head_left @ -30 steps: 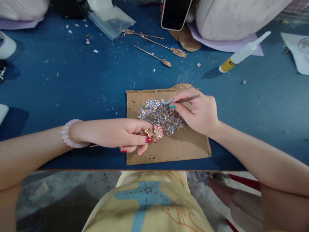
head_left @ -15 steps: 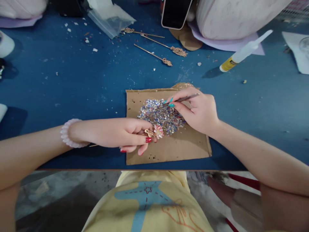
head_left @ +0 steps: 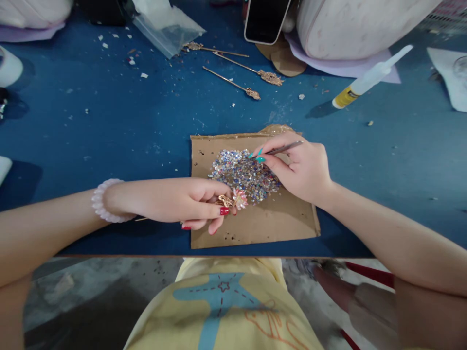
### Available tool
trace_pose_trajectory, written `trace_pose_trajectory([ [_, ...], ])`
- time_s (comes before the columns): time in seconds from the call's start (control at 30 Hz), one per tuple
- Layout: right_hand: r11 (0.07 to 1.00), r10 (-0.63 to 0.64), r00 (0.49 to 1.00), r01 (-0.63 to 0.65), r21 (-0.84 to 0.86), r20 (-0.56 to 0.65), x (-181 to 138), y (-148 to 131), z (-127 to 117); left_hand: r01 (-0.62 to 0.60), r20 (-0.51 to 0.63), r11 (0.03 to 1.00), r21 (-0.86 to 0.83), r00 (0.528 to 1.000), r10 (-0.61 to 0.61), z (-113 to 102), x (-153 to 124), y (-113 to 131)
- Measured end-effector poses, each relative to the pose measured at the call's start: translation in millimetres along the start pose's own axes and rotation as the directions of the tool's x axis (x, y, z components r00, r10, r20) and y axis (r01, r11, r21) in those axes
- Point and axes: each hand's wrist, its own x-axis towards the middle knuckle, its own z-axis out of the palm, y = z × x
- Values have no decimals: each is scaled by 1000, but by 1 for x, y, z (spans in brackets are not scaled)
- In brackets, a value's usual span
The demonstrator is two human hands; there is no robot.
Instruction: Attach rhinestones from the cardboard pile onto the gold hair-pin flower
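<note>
My left hand [head_left: 189,201] is closed round a gold hairpin [head_left: 225,201], its thin stick running back under the wrist. At the hairpin's head, a pink and white flower [head_left: 240,198] of shiny petals sticks out past my thumb. My right hand [head_left: 299,167] pinches dark metal tweezers [head_left: 282,148] between thumb and fingers. The tips of the tweezers point down into a heap of small glittering rhinestones [head_left: 237,170], mostly blue and silver. Under the heap lies a piece of cardboard [head_left: 270,221] on the blue table.
Several gold hairpins [head_left: 251,93] lie farther back, beside a clear plastic bag [head_left: 168,34]. A glue bottle [head_left: 346,97] with a yellow label stands at the right. Behind are a phone [head_left: 266,22] and a large pale rounded object [head_left: 357,26]. White scraps dot the table [head_left: 109,112].
Almost nothing differs. The tweezers and my right hand have shifted very slightly over the rhinestones; my left hand keeps its place with the hairpin.
</note>
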Motion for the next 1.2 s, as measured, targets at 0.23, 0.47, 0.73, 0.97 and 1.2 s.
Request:
trace_pose_trajectory([
  [0.23, 1000, -7, 1000, 7, -9, 6, 1, 0, 0, 11, -3, 1000, -13, 1000, -11, 0, -1, 0],
  [0.47, 1000, -10, 1000, 10, -16, -3, 0, -1, 0, -14, 11, 1000, -17, 1000, 14, -1, 0, -2],
  [0.73, 998, 61, 997, -61, -8, 41, 0, 0, 1, -7, 17, 1000, -21, 1000, 7, -1, 0, -2],
  [0.97, 998, 68, 996, -68, -4, 50, 0, 0, 0, 16, -9, 1000, -1, 1000, -16, -1, 0, -1],
  [1.2, 995, 99, 995, -98, -26, 34, 1, -1, 0, -4, 1, 1000, -21, 1000, 4, -1, 0, -2],
])
